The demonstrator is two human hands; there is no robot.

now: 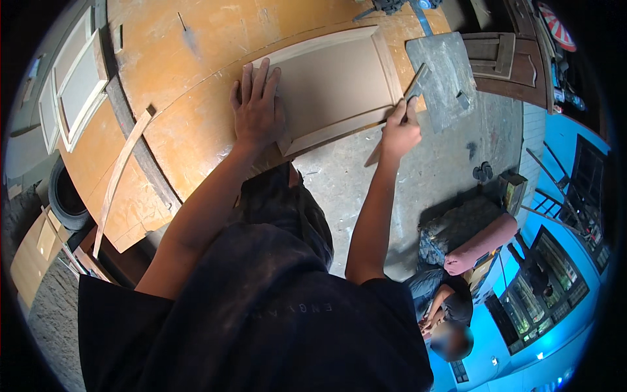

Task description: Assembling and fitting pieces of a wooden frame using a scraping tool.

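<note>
I see a pale-wood rectangular panel (pixel 333 83) with a raised frame around a flat, dull-brown centre, lying at a slant on the orange-brown wooden bench (pixel 215 39), upper middle of the frame. I count one such panel and one long, narrow, greyish bar (pixel 416 81). The panel sits between my left hand (pixel 257 108), spread loosely over its left end, and my right hand (pixel 401 130), closed around the bar beside its right end.

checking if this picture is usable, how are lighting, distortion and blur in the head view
Head view: black corners, straight edges bowing toward the rim; wooden panel, left hand and right hand reasonably sharp; wall at right intensely blue, shirt very dark; co-worker's head heavily blurred.
</note>
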